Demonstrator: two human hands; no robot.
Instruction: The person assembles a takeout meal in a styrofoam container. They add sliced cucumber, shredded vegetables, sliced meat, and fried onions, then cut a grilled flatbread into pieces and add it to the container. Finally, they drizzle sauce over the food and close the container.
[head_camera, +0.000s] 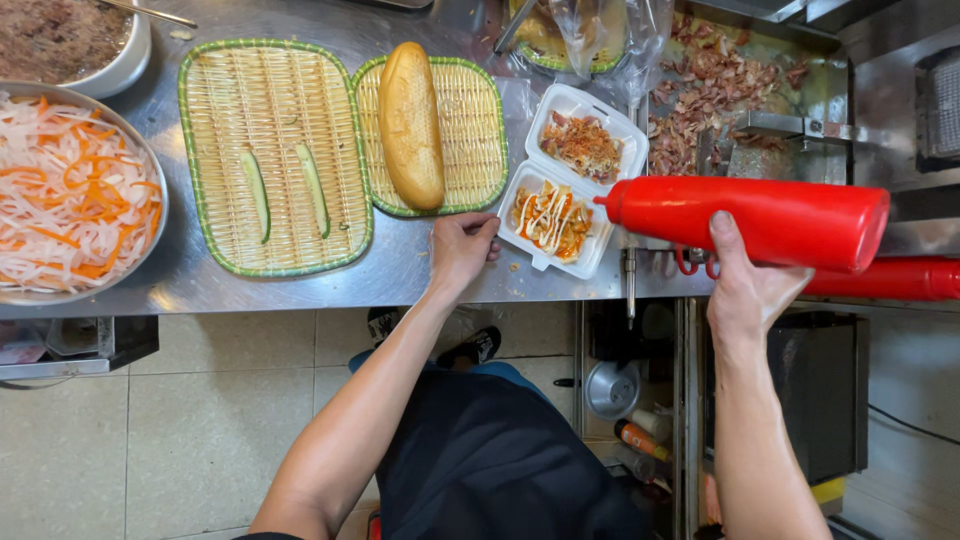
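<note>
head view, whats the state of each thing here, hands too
foam box: open, food and white sauce inside
red bottle: tipped sideways, nozzle over box
right hand: gripping red bottle
left hand: steadying foam box
baguette: whole, lying on small tray
cucumber strips: lying on big tray

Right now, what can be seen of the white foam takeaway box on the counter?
The white foam box is a hinged clamshell, lying open on the steel counter beside the smaller woven tray. The far half holds shredded brownish filling; the near half holds orange-yellow food streaked with white sauce. The left hand rests at the near half's edge, fingers touching it. The red squeeze bottle, held on its side by the right hand, points its nozzle over the box's right rim.
</note>
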